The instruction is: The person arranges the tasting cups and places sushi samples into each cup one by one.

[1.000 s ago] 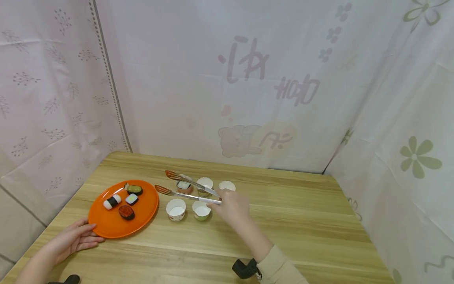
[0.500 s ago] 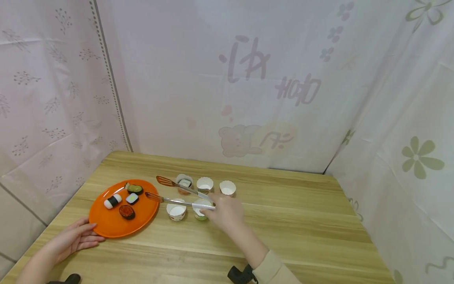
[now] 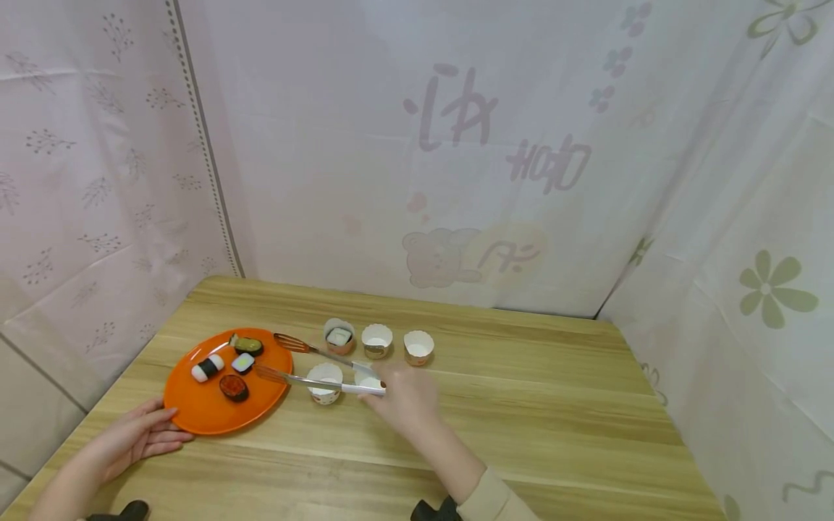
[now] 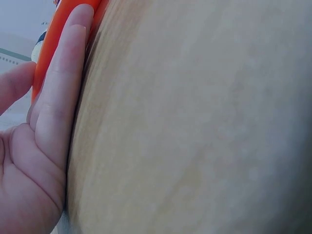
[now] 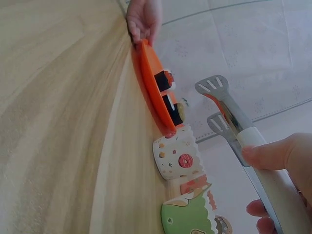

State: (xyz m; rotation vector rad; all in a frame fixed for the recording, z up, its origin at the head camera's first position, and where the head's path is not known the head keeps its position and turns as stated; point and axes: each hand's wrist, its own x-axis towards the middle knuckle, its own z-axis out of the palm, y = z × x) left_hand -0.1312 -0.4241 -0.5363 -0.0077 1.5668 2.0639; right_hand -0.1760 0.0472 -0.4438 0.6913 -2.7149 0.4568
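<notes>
My left hand (image 3: 146, 436) holds the near-left rim of an orange plate (image 3: 202, 416), thumb on the edge and fingers beneath it. Toy sushi lies on the plate: a white piece with a black band (image 3: 208, 368), a red-topped piece (image 3: 234, 388), a small roll (image 3: 243, 362) and a green-topped piece (image 3: 249, 346). My right hand (image 3: 409, 405) grips white-handled tongs (image 3: 362, 389). Their slotted tips are spread apart over the plate's right side, near the roll, with nothing between them. The right wrist view shows the tongs' handle (image 5: 280, 195) under my thumb.
Several paper baking cups stand right of the plate. The back-left cup (image 3: 348, 347) contains a sushi piece. Others include a back-middle cup (image 3: 376, 335), a back-right cup (image 3: 418, 347) and a front-left cup (image 3: 325, 372). Tongs cross above the front cups. A curtain (image 3: 326, 181) hangs behind the table.
My right hand has moved left with the tongs, bringing their spread tips from over the cups to over the plate. The left hand and plate stay put.
</notes>
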